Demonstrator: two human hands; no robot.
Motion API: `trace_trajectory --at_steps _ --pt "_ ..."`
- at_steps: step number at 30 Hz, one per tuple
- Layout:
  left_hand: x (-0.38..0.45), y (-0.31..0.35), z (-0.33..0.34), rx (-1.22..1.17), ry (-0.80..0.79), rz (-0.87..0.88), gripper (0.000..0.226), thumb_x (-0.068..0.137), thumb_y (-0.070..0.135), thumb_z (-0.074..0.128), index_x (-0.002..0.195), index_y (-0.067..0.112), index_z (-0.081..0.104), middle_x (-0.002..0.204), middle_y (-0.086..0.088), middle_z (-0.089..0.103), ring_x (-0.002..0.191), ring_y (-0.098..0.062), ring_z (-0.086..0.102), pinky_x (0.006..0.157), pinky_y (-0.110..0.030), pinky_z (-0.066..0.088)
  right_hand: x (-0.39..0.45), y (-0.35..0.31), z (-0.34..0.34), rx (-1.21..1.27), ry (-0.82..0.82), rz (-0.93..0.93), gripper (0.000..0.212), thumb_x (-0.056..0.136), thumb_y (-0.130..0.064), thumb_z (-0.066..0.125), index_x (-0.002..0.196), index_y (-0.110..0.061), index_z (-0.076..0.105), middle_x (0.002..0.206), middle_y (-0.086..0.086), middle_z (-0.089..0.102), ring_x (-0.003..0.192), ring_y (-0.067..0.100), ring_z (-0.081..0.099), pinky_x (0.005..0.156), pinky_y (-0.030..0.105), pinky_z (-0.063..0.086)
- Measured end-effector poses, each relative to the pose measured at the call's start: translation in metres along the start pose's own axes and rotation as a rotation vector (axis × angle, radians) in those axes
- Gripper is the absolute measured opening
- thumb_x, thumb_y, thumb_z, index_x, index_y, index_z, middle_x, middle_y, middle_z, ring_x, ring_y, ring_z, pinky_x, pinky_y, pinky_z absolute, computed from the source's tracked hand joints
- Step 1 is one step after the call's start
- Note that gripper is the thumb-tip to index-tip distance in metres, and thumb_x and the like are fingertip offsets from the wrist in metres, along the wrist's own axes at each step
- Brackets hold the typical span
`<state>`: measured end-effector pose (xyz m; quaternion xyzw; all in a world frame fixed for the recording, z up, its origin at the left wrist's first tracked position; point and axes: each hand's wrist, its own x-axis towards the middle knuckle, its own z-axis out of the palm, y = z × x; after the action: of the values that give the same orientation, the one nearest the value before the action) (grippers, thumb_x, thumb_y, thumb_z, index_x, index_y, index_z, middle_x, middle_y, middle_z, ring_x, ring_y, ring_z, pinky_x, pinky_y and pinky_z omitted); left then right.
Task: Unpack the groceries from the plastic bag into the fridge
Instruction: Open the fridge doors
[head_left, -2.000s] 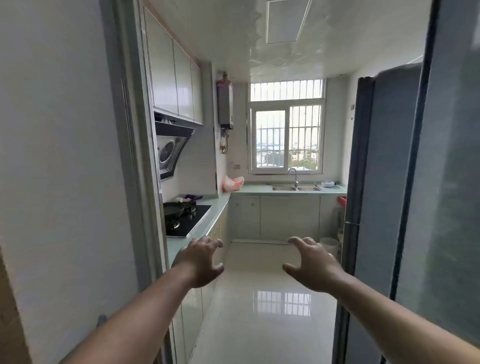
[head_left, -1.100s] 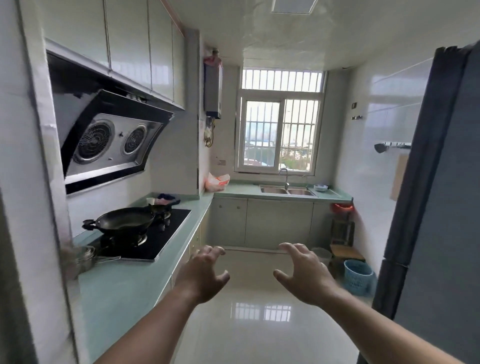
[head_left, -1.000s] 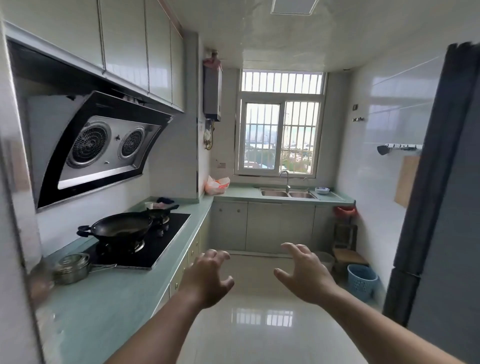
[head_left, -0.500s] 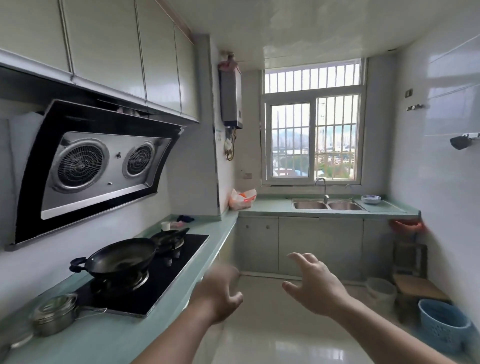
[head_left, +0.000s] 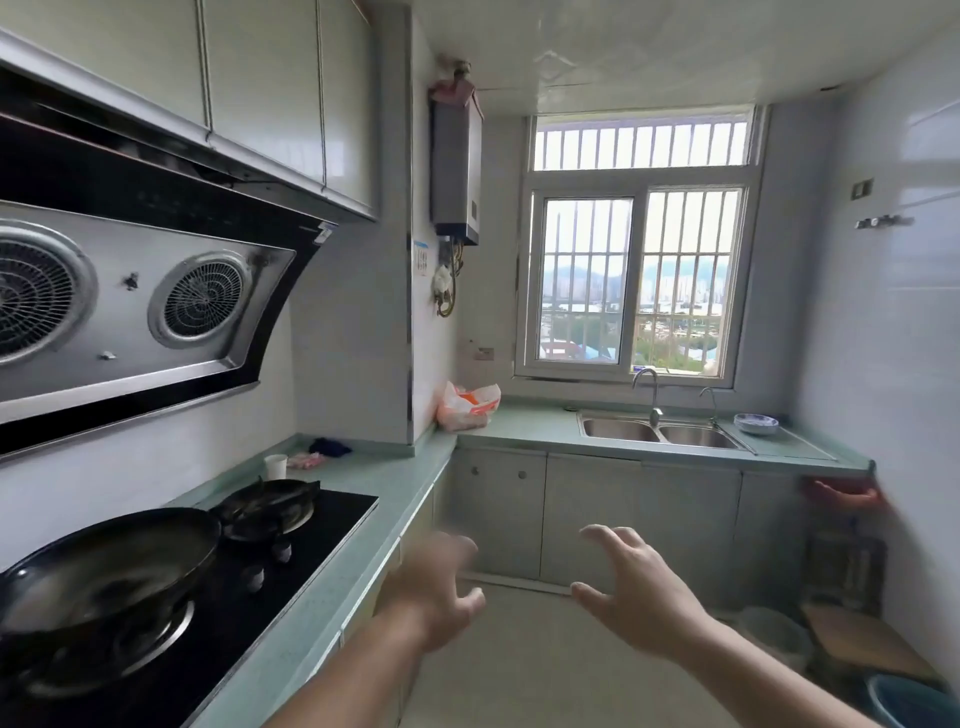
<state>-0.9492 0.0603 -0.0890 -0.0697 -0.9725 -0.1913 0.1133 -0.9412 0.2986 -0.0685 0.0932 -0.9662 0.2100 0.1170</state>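
Observation:
A pale pink plastic bag (head_left: 467, 406) with something orange inside sits on the green counter (head_left: 524, 426) in the far corner, below the water heater. My left hand (head_left: 439, 597) and my right hand (head_left: 636, 592) are stretched out in front of me over the floor, well short of the bag. Both have their fingers spread and hold nothing. The left hand is blurred. The fridge is out of view.
A black hob (head_left: 249, 577) with a wok (head_left: 98, 571) and a smaller pan (head_left: 270, 506) lines the left counter, under an extractor hood (head_left: 130, 306). A double sink (head_left: 657, 431) lies under the window. Buckets and a stool (head_left: 862, 639) stand at the right wall.
I have walked further into the kitchen, past the dark fridge on the right, which has left the view. The bag and sink appear closer. Both hands stay out in front, empty.

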Motion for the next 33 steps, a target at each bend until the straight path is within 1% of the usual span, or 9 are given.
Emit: trace_trajectory --at_steps 4,10,14,18,21,24,28,33 --pt "0.093 -0.047 0.025 -0.068 -0.018 -0.012 0.050 0.088 0.046 0.053 0.135 0.036 0.043 0.137 0.014 0.042 0.127 -0.012 0.039 0.099 -0.030 0.040 0.088 0.014 0.028 -0.031 -0.004 0.040 0.057 0.084 -0.051 0.056 0.136 -0.039 0.036 0.137 -0.013 0.039 0.123 0.013 0.043 0.093 0.030 0.045" --pt "0.221 -0.097 0.034 -0.074 -0.040 -0.009 0.051 0.089 0.046 0.053 0.137 0.034 0.042 0.139 0.012 0.041 0.127 -0.013 0.039 0.098 -0.029 0.040 0.217 0.028 0.057 -0.032 0.015 0.091 0.055 0.085 -0.050 0.057 0.134 -0.038 0.038 0.136 -0.011 0.040 0.123 0.013 0.044 0.093 0.030 0.045" --pt "0.295 -0.115 0.044 -0.068 -0.047 -0.007 0.050 0.089 0.044 0.052 0.137 0.034 0.041 0.139 0.012 0.041 0.127 -0.013 0.039 0.098 -0.027 0.039 0.291 0.040 0.082 -0.012 0.026 0.082 0.056 0.085 -0.050 0.057 0.136 -0.038 0.036 0.137 -0.012 0.039 0.124 0.013 0.043 0.093 0.029 0.045" --pt "0.365 -0.115 0.067 -0.049 -0.067 0.014 0.050 0.088 0.044 0.052 0.137 0.035 0.041 0.139 0.014 0.041 0.127 -0.012 0.038 0.099 -0.028 0.038 0.360 0.067 0.103 0.004 0.020 0.089 0.056 0.085 -0.050 0.056 0.136 -0.038 0.036 0.137 -0.012 0.039 0.122 0.013 0.044 0.091 0.030 0.046" --pt "0.423 -0.095 0.083 -0.016 -0.075 0.055 0.051 0.088 0.046 0.053 0.136 0.036 0.042 0.140 0.015 0.041 0.129 -0.012 0.038 0.101 -0.030 0.038 0.405 0.103 0.103 0.005 0.033 0.089 0.056 0.085 -0.051 0.055 0.136 -0.037 0.036 0.136 -0.011 0.040 0.122 0.014 0.044 0.090 0.031 0.047" --pt "0.484 -0.059 0.104 -0.012 -0.079 0.106 0.050 0.088 0.046 0.054 0.136 0.037 0.043 0.140 0.014 0.043 0.128 -0.012 0.039 0.101 -0.030 0.039 0.436 0.152 0.086 -0.029 0.078 0.128 0.058 0.084 -0.051 0.056 0.137 -0.037 0.036 0.137 -0.010 0.041 0.122 0.016 0.044 0.092 0.032 0.047" --pt "0.559 0.011 0.144 -0.021 -0.128 0.262 0.050 0.088 0.047 0.055 0.136 0.037 0.044 0.139 0.014 0.044 0.127 -0.012 0.040 0.103 -0.032 0.040 0.451 0.226 0.053 -0.051 0.136 0.277 0.061 0.084 -0.051 0.056 0.140 -0.034 0.035 0.138 -0.008 0.041 0.124 0.017 0.044 0.095 0.035 0.045" --pt "0.631 0.125 0.206 -0.108 -0.186 0.521 0.048 0.088 0.047 0.056 0.134 0.039 0.045 0.139 0.017 0.042 0.129 -0.009 0.039 0.101 -0.031 0.041 0.439 0.319 0.008 -0.098 0.235 0.492 0.064 0.083 -0.051 0.056 0.141 -0.033 0.034 0.139 -0.007 0.041 0.126 0.018 0.042 0.101 0.035 0.042"
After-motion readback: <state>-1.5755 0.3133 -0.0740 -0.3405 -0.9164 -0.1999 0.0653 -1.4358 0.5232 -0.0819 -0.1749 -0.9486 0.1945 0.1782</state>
